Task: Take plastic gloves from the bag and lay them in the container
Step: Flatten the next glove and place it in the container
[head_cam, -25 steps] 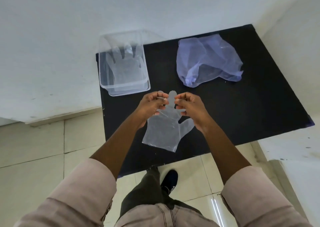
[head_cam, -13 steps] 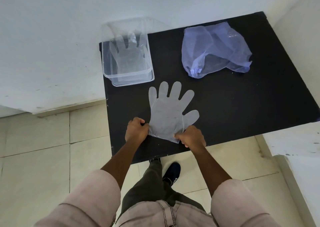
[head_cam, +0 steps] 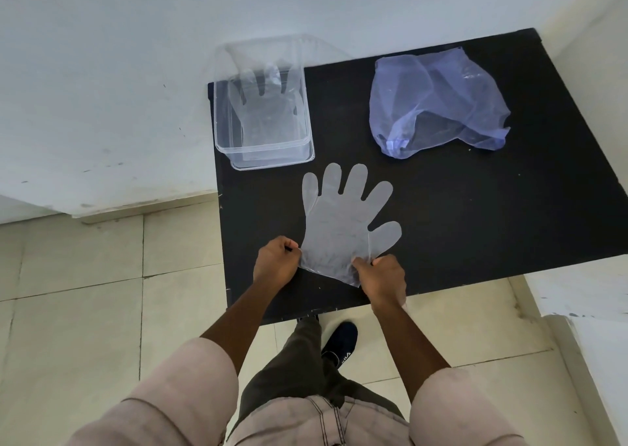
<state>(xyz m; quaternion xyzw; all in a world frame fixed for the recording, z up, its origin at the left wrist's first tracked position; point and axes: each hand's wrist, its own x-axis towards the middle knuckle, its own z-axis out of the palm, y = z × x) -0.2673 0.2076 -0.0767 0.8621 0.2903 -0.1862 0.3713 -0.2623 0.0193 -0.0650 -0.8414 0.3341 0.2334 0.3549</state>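
A clear plastic glove [head_cam: 343,221] lies flat on the black table [head_cam: 475,228], fingers spread and pointing away from me. My left hand [head_cam: 276,264] pinches the left corner of its cuff, and my right hand [head_cam: 382,278] pinches the right corner. A clear rectangular container [head_cam: 261,105] stands at the table's far left corner with another clear glove [head_cam: 268,105] lying inside it. A crumpled bluish plastic bag [head_cam: 438,102] rests at the far right of the table.
A white wall runs behind and to the left of the table. Pale floor tiles [head_cam: 102,292] lie below, with my trouser leg and dark shoe [head_cam: 339,343] at the table's near edge. A white ledge [head_cam: 584,296] stands to the right.
One second ago both hands pinched the glove's fingertips. They have since slid back to the cuff, and the glove now lies spread flat. Little differs from half a second ago.
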